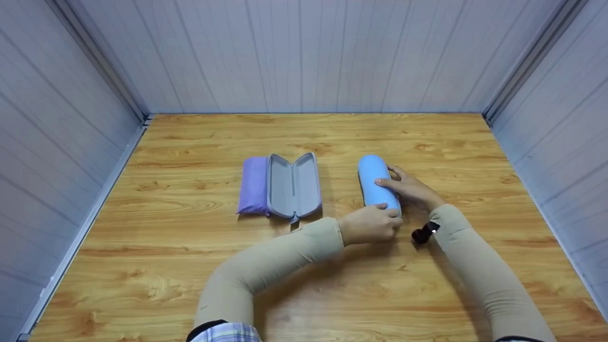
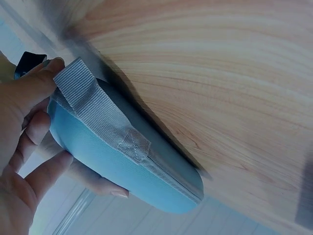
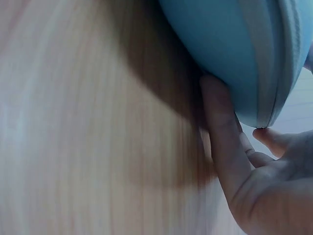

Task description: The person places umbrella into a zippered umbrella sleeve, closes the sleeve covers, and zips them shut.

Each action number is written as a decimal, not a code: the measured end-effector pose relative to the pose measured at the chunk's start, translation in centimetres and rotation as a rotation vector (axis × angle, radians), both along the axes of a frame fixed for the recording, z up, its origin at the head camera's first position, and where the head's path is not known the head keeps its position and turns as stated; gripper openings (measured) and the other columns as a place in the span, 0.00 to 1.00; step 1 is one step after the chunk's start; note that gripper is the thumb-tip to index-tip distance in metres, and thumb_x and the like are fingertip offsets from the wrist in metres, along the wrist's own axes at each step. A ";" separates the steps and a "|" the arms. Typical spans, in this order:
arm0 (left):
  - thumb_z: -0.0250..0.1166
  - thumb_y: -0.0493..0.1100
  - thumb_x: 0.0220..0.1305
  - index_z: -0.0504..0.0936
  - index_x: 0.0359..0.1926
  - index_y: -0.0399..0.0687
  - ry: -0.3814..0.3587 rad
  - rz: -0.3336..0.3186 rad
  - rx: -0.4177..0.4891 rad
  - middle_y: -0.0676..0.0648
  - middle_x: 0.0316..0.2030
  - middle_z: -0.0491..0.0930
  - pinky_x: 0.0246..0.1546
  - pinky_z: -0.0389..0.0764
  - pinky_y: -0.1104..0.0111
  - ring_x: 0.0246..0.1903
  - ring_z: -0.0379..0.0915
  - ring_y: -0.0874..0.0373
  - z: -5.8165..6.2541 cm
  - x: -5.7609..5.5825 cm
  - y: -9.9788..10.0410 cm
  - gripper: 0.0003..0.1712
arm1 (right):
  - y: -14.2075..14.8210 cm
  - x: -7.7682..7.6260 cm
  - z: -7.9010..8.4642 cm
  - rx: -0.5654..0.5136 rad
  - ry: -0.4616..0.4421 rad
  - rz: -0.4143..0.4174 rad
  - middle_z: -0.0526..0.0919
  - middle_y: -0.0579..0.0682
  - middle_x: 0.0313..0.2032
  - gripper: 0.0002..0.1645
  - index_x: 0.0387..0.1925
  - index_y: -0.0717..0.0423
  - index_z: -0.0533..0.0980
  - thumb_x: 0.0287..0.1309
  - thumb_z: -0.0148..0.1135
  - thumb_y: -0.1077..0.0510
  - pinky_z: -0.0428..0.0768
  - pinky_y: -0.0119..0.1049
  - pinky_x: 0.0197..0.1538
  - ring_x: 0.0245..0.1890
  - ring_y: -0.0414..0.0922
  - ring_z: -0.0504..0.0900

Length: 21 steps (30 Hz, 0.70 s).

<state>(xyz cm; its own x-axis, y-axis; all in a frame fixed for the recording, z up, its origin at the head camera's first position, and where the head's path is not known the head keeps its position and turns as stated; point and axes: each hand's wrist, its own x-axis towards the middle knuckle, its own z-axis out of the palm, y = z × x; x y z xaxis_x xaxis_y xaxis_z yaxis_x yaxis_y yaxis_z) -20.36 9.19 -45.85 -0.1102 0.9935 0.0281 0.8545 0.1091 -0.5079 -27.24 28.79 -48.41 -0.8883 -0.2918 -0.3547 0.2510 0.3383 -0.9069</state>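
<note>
A blue zip case [image 1: 374,178] lies closed on the wooden table, right of centre. Its zip seam and a grey fabric strap [image 2: 105,112] show in the left wrist view. At its near end is my left hand [image 1: 373,224], fingers curled in against the end of the case; whether it pinches a zip pull is hidden. My right hand [image 1: 413,189] holds the right side, thumb on top and fingers against the edge. In the right wrist view, a finger [image 3: 225,122] of that hand reaches under the case's rounded end.
Left of the blue case, a grey-lined zip case [image 1: 304,190] lies unzipped and spread apart. A purple pouch [image 1: 254,185] lies against its left side. Pale panel walls [image 1: 313,57] border the table [image 1: 190,266] at the back and both sides.
</note>
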 end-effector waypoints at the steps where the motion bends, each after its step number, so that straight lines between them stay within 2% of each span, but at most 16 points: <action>1: 0.60 0.45 0.70 0.88 0.45 0.62 -0.006 0.004 -0.004 0.58 0.50 0.80 0.53 0.76 0.69 0.53 0.72 0.60 0.0 0.0 -0.1 0.11 | 0.0 0.0 0.0 -0.004 -0.001 0.003 0.51 0.64 0.75 0.60 0.81 0.46 0.39 0.63 0.65 0.37 0.72 0.54 0.63 0.65 0.61 0.68; 6: 0.61 0.46 0.70 0.88 0.42 0.65 -0.026 0.029 0.009 0.61 0.49 0.81 0.45 0.79 0.71 0.48 0.74 0.61 0.1 -0.1 -0.6 0.10 | 0.1 0.0 0.2 -0.005 -0.031 -0.006 0.48 0.63 0.76 0.63 0.81 0.45 0.37 0.61 0.66 0.35 0.70 0.55 0.64 0.68 0.62 0.64; 10: 0.61 0.47 0.70 0.88 0.39 0.66 -0.035 0.055 0.044 0.62 0.42 0.83 0.35 0.80 0.70 0.43 0.76 0.63 0.2 -0.1 -1.1 0.10 | 0.0 0.0 0.3 -0.007 -0.047 -0.006 0.46 0.63 0.77 0.64 0.81 0.45 0.36 0.60 0.66 0.35 0.68 0.55 0.66 0.69 0.61 0.62; 14: 0.61 0.44 0.70 0.88 0.41 0.61 -0.065 0.064 0.048 0.59 0.37 0.84 0.33 0.80 0.71 0.38 0.78 0.63 0.1 0.1 -1.3 0.09 | 0.1 0.0 0.3 -0.012 -0.038 -0.003 0.48 0.64 0.76 0.63 0.81 0.47 0.36 0.61 0.66 0.35 0.66 0.56 0.67 0.69 0.62 0.62; 18: 0.60 0.41 0.70 0.87 0.42 0.55 -0.098 0.062 0.029 0.55 0.36 0.85 0.32 0.81 0.72 0.35 0.79 0.61 0.0 0.3 -1.4 0.09 | 0.2 -0.2 0.3 0.001 -0.029 0.013 0.49 0.64 0.76 0.62 0.81 0.47 0.37 0.62 0.65 0.35 0.66 0.57 0.67 0.69 0.62 0.62; 21: 0.60 0.41 0.70 0.87 0.41 0.54 -0.099 0.063 0.033 0.55 0.35 0.85 0.31 0.81 0.72 0.34 0.79 0.61 -0.2 0.4 -1.5 0.09 | 0.2 -0.2 0.3 0.019 -0.023 0.018 0.49 0.65 0.76 0.63 0.80 0.48 0.37 0.62 0.64 0.34 0.66 0.58 0.67 0.69 0.62 0.62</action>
